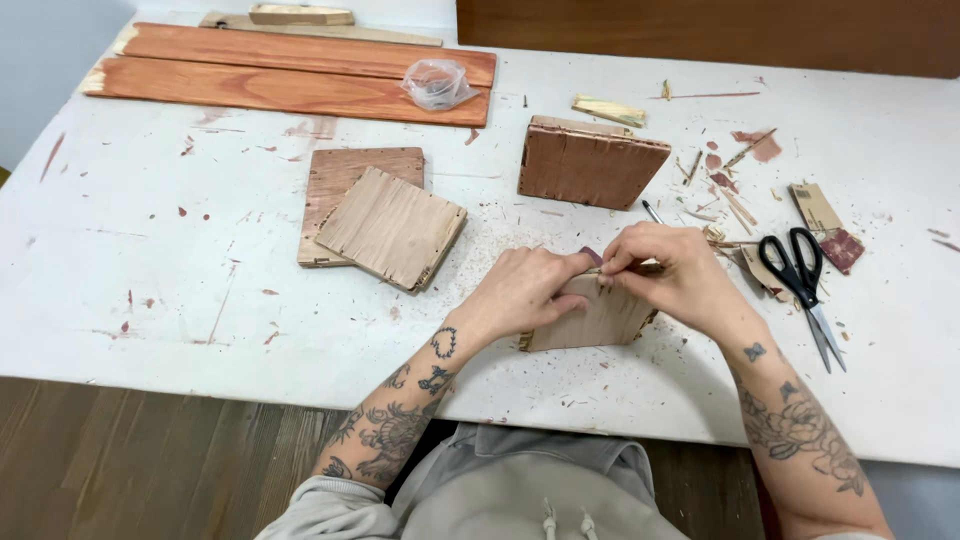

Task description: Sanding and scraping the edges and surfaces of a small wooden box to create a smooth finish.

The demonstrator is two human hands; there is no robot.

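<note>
Clothing: your grey hooded top (530,490) fills the bottom edge, with both tattooed forearms bare above it.
Left hand: your left hand (520,290) rests on the near left part of the small pale square plywood panel (590,322), fingers curled and reaching to its upper edge.
Right hand: your right hand (675,272) sits on the panel's upper right part, fingertips pinched together at that same edge.
Hands together: your fingertips meet at the panel's far edge, touching; both hands are closed down on the panel, and what the pinch itself holds is too small to tell.
Panel: it lies flat on the paint-flecked white table (200,260), near the front edge and right of centre, with sawdust and splinters around it.
Left of your hands: two square plywood panels (385,222) are stacked, the paler upper one turned askew over the reddish lower one.
Beyond your hands: a reddish-brown notched wooden box piece (590,162) stands well apart from the panel, with a pale wood offcut (608,109) just behind it.
Right side: black-handled scissors (805,285) lie near your right wrist, among reddish veneer scraps (835,240).
Far left: two long reddish wooden boards (290,75) lie side by side, with a crumpled clear plastic bag (437,83) on their right end.
</note>
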